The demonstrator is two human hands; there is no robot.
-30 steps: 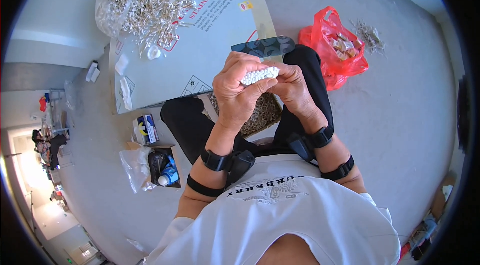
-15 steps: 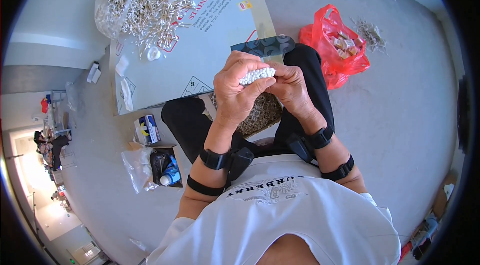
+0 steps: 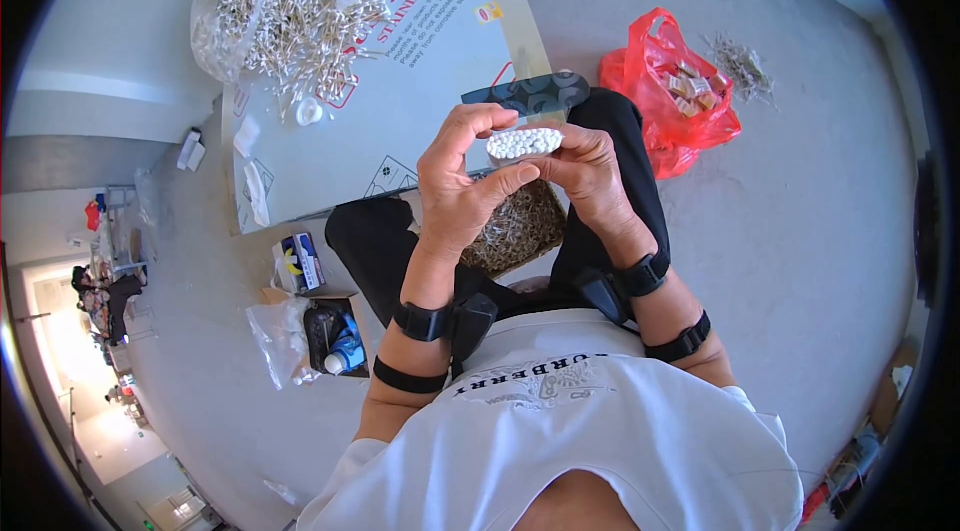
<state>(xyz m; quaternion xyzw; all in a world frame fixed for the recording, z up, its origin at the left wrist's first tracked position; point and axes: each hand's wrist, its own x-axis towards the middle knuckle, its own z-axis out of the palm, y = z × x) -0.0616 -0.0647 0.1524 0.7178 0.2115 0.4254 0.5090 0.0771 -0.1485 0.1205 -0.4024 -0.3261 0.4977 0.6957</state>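
Swab bundle [image 3: 524, 144]: head view, held up over the lap, white tips massed toward the camera in a flattened oval. Right hand [image 3: 592, 176] grips its right end, thumb on the near side, fingers on the far side. Left hand [image 3: 455, 181] stands opened into a loose C around the left end, index finger past the far edge, thumb along the near edge; cannot tell whether that thumb presses the bundle.

Between the thighs, below the hands: more swabs [image 3: 512, 236], a dense heap. Far side, a pale table [image 3: 390, 121] with red and black print. On its far left, a clear bag [image 3: 215, 31] of loose swabs, spilling right and near; a white ring [image 3: 309, 111] just near of the spill. Dark strip [image 3: 525, 95] at the table's near right, just beyond the hands.

Right, on the floor: red bag [image 3: 640, 136] holding small packets [image 3: 692, 91]; a scatter of thin pale pieces [image 3: 740, 69] beside it. Left, on the floor: blue-and-white carton [image 3: 298, 263]; nearer, a blue bottle [image 3: 347, 349] lying tilted.
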